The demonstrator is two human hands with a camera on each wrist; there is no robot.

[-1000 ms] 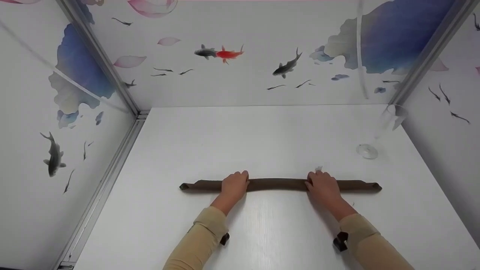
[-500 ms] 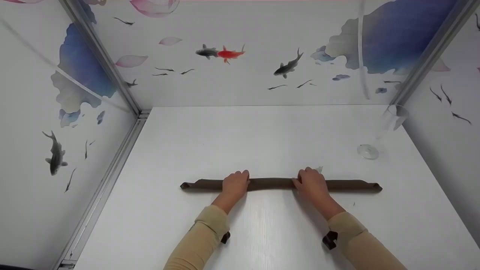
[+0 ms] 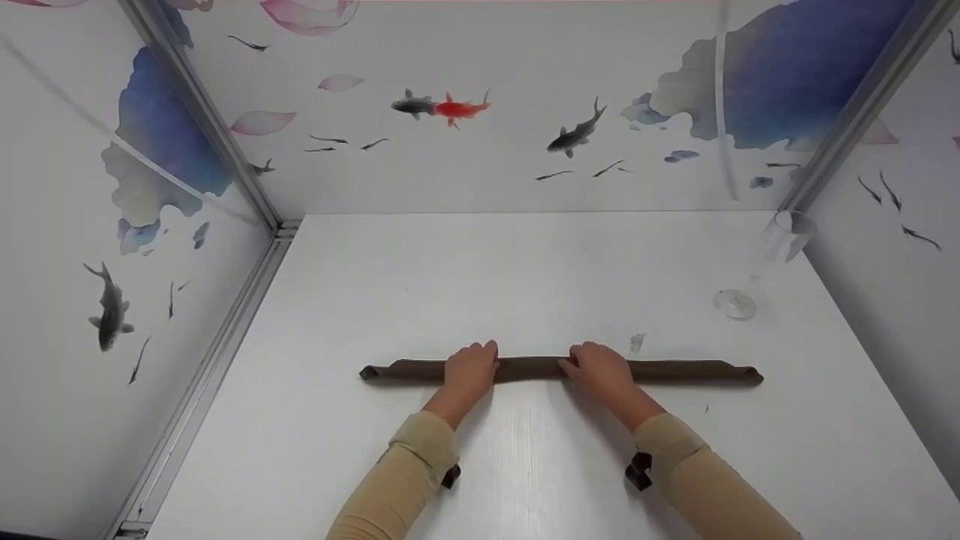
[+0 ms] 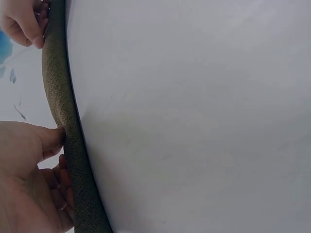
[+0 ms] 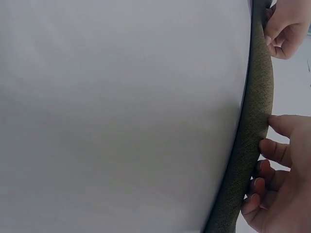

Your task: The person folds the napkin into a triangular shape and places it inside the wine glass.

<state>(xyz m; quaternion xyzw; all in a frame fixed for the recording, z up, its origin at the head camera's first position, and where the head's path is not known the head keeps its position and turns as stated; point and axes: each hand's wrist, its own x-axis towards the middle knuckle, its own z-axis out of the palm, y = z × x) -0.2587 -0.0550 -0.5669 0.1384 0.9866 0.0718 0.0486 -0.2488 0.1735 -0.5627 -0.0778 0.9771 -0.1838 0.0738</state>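
Observation:
A brown woven cloth [image 3: 532, 367], rolled into a long tube, lies crosswise on the white table in the head view. My left hand [image 3: 471, 371] holds the roll left of its middle, fingers over the far side. To the right, my right hand [image 3: 602, 373] grips it too, a short stretch of cloth showing between the two. In the left wrist view the thumb [image 4: 51, 137] presses the roll's edge with bent fingers beneath it. The right wrist view has the thumb and curled fingers [image 5: 265, 170] against the roll. Fingertips on the far side are partly hidden.
A clear stemmed glass [image 3: 735, 303] stands at the right back of the white table [image 3: 480, 285]. Just beyond the roll lies a small translucent scrap [image 3: 637, 343]. Printed panels with metal corner posts [image 3: 247, 180] enclose the back and sides.
My right hand has moved left along the roll, closer to the left hand, uncovering the translucent scrap. The left hand and the roll's ends have stayed in place.

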